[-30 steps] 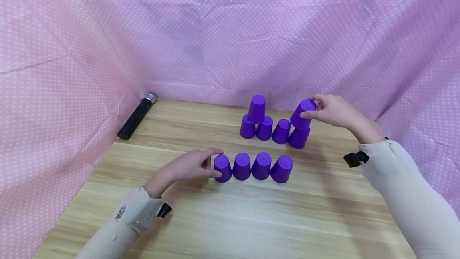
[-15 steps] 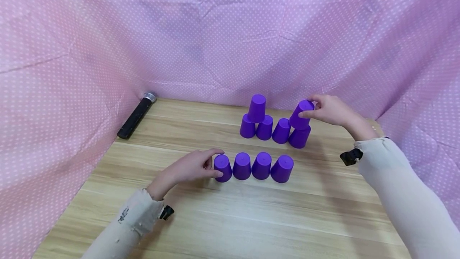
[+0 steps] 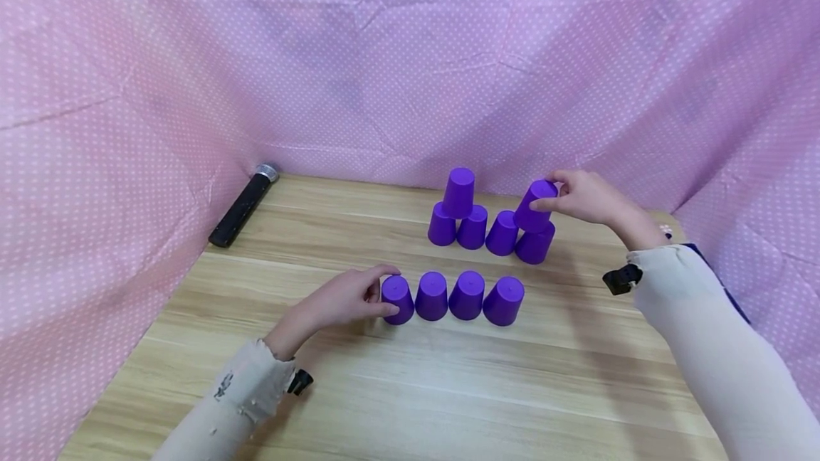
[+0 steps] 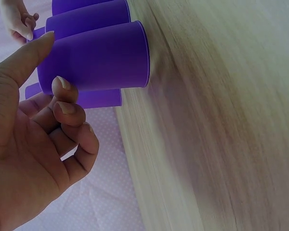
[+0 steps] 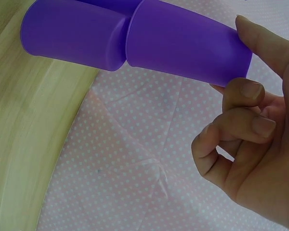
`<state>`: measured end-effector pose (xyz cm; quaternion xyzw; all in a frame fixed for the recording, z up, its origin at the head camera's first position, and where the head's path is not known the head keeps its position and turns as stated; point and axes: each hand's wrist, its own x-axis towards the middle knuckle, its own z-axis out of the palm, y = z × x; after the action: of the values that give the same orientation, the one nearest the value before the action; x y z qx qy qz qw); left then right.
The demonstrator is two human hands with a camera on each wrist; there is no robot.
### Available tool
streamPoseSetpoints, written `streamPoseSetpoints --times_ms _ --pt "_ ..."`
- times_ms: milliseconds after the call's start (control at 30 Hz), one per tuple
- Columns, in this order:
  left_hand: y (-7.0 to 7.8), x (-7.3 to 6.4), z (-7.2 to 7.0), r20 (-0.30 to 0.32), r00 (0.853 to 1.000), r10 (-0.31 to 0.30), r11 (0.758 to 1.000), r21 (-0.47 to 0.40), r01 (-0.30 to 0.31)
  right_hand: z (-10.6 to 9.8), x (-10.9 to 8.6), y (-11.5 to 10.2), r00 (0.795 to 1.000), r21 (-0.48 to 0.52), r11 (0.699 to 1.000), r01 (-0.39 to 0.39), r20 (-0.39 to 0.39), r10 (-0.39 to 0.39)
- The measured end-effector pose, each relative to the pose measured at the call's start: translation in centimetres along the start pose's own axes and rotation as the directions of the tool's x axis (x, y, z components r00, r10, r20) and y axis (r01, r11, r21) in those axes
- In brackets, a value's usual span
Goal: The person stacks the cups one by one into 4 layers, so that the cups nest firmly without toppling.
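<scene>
My right hand (image 3: 586,195) pinches an upside-down purple cup (image 5: 188,43) near its base, thumb on the near side. That cup's rim sits across the tops of two cups at the right of the back row, the outer one (image 3: 535,243) and its neighbour (image 3: 502,233). At the left of the same row another purple cup (image 3: 458,193) stands bridged on two more. In front, my left hand (image 3: 342,297) pinches the leftmost cup (image 4: 96,57) of the near row, which stands upside down on the table. Several matching cups, among them the rightmost (image 3: 504,301), line up beside it.
A black microphone (image 3: 240,208) with a silver head lies at the table's back left. Pink dotted cloth (image 3: 359,91) hangs behind and along both sides of the wooden table (image 3: 410,390).
My right hand has shifted the upper cup slightly left and down, onto the gap between the two right-hand cups. The left hand keeps its hold on the front cup.
</scene>
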<state>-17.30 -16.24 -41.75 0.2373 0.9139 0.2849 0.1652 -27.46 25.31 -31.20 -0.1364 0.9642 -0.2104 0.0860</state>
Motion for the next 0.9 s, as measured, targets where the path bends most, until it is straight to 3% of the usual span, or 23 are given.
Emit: streamPoseSetpoints --times_ms 900 --pt "-0.23 0.11 0.17 0.008 1.0 -0.011 1.0 -0.022 0.011 0.26 0.3 0.61 1.0 -0.004 1.0 0.006 -0.004 -0.006"
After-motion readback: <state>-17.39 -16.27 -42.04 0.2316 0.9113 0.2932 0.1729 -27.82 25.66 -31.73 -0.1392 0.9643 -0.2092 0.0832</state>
